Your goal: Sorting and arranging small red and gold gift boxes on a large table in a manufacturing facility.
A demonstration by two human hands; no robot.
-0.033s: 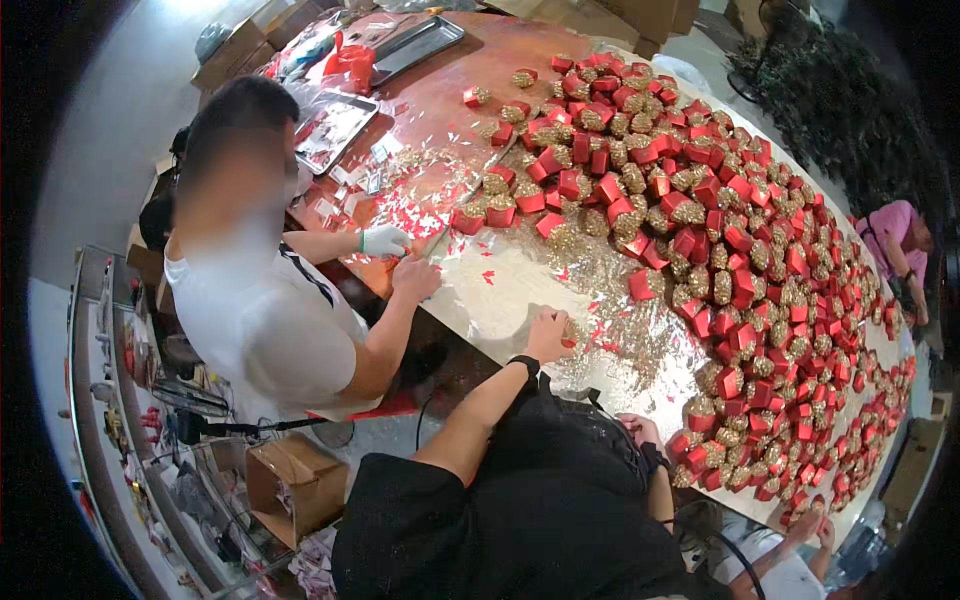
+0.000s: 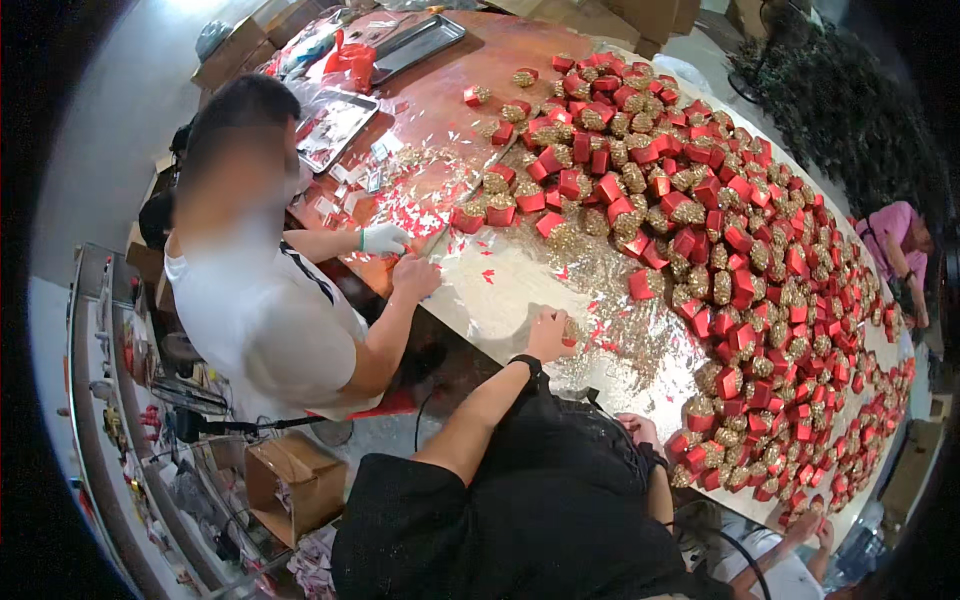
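My left hand (image 2: 548, 335) is over the pale board, its fingers curled round a small red-and-gold ornament (image 2: 570, 338) that is mostly hidden. Close against the table's near edge, my right hand (image 2: 640, 430) is closed; what its fingers hold is too small to make out. Beside my hands lie loose gold glitter (image 2: 640, 350) and red leaf-shaped scraps (image 2: 598, 330). A big heap of ornaments (image 2: 740, 285), each with a faceted red part and a rough gold part, spreads over the table to the right.
At my left a co-worker in white (image 2: 265, 300) works at the table, one hand in a pale glove (image 2: 384, 239). Red and white scraps (image 2: 405, 215) lie beyond, with metal trays (image 2: 418, 50) farther back. Another person's hands (image 2: 815, 528) are at the lower right. A cardboard box (image 2: 295, 480) stands lower left.
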